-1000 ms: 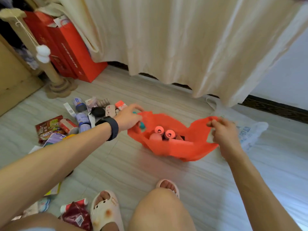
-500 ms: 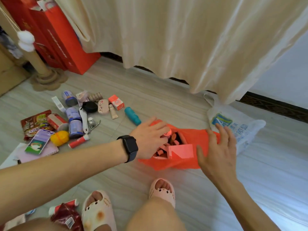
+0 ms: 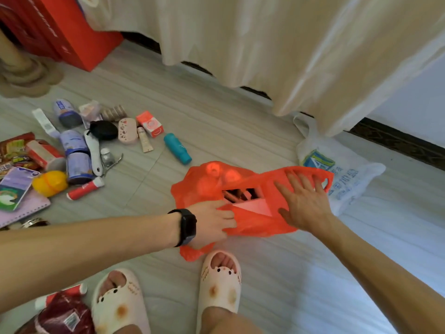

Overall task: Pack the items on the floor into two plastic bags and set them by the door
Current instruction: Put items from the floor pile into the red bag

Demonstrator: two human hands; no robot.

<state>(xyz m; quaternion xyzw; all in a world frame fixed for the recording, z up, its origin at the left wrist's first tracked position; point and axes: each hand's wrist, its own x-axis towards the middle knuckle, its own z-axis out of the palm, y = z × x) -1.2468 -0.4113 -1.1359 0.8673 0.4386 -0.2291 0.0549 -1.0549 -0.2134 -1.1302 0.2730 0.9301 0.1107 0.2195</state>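
Right hand (image 3: 304,203) has slid flat onto red bag (image 3: 197,191), fingers spread — left hand's (image 3: 212,224) fingertips hidden (grip unclear).

Thin, glossy plastic red bag (image 3: 252,196) — crinkled; white plastic bag (image 3: 349,174) beside it; smooth wood-grain floor (image 3: 216,121).

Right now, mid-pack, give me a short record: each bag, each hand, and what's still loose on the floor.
red bag: lying on the floor, mouth partly open, items inside
white bag: flat on the floor just right of the red bag, looks empty
left hand: at the red bag's near edge; grip unclear
right hand: fingers spread, pressing flat on the red bag
still loose: teal bottle, red tube, yellow object, cans and more, all left of the red bag
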